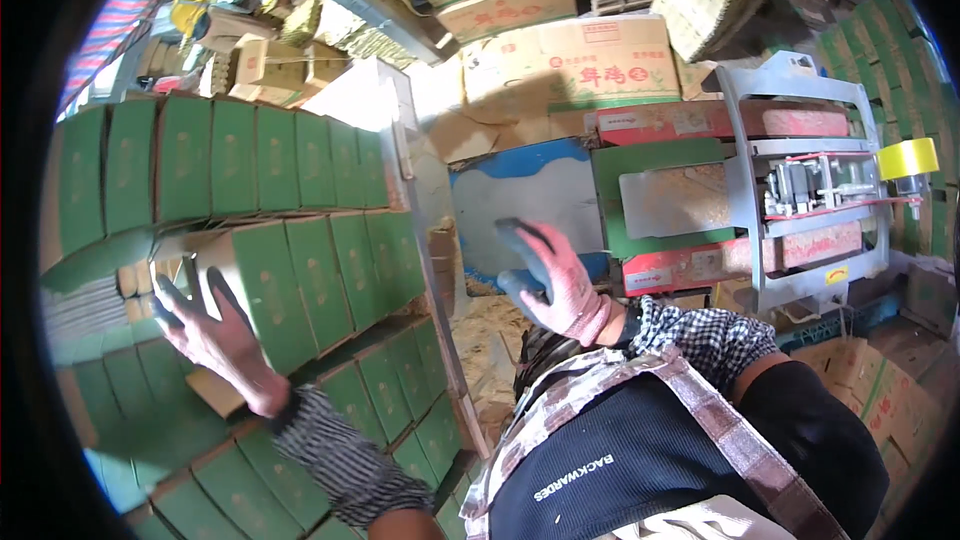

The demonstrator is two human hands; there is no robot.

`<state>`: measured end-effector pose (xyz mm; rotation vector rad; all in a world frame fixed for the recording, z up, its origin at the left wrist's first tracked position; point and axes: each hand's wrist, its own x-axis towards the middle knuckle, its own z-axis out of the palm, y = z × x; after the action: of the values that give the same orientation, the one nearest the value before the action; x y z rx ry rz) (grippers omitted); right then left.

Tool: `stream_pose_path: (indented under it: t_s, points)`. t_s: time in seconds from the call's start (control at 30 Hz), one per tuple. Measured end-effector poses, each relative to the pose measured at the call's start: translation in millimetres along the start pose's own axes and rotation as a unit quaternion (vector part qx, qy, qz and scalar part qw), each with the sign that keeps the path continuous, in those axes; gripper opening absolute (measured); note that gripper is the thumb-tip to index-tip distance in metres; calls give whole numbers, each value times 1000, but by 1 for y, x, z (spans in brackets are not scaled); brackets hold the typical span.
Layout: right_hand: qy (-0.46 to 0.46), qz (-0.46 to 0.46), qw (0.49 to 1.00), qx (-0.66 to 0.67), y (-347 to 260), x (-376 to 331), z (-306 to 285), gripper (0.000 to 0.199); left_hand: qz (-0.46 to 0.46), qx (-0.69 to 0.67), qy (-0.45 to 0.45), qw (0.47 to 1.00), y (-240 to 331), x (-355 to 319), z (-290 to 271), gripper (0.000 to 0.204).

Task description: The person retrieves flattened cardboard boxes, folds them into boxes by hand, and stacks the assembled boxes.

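From the head camera, your left hand (215, 335), in a pink glove with dark fingertips, lies flat with fingers spread against the stack of green flat cartons (300, 270), holding nothing. Your right hand (555, 280), gloved alike, hangs open in the air to the right of that stack, fingers loosely splayed and gripping nothing. Farther right of the stack stands the grey taping machine (790, 180) with a yellow tape roll (908, 158). Brown printed boxes (580, 60) pile up above and right of the stack.
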<state>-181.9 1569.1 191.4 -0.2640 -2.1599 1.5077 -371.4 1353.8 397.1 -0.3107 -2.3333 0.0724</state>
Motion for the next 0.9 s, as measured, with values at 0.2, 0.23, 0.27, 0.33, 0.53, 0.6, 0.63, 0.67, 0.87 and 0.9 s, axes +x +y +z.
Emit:
stream_pose_path:
  t_s: [0.2,0.23,0.27,0.33,0.53,0.6,0.63,0.67,0.87,0.9]
  points:
    - [-216,0,967,138,-18,-13,18,61,-188,-164,-285,925,-42,26,-69,31]
    - [-207,30,965,159,-19,-10,15,62,-150,-106,-329,926,-29,31,-86,29]
    - [-212,59,954,205,-29,1,5,61,-161,-227,-338,899,-3,26,-104,22]
    - [-160,53,929,329,-36,11,15,64,-116,-286,-335,890,32,22,-155,16]
    - [8,254,840,479,20,19,10,51,117,-330,-320,880,150,-44,-107,36]
    - [46,231,929,287,69,34,10,49,93,-379,-343,854,165,-88,-31,42]
    - [82,127,988,3,107,33,13,50,125,-381,-435,806,160,-126,16,50]
    - [-70,127,982,-122,118,33,10,53,138,-445,-531,708,151,-152,45,62]
    - [-497,139,774,-367,130,74,17,53,213,-173,-611,743,89,-261,204,85]
    - [-535,211,739,-351,120,107,7,51,270,-101,-503,815,125,-237,200,86]
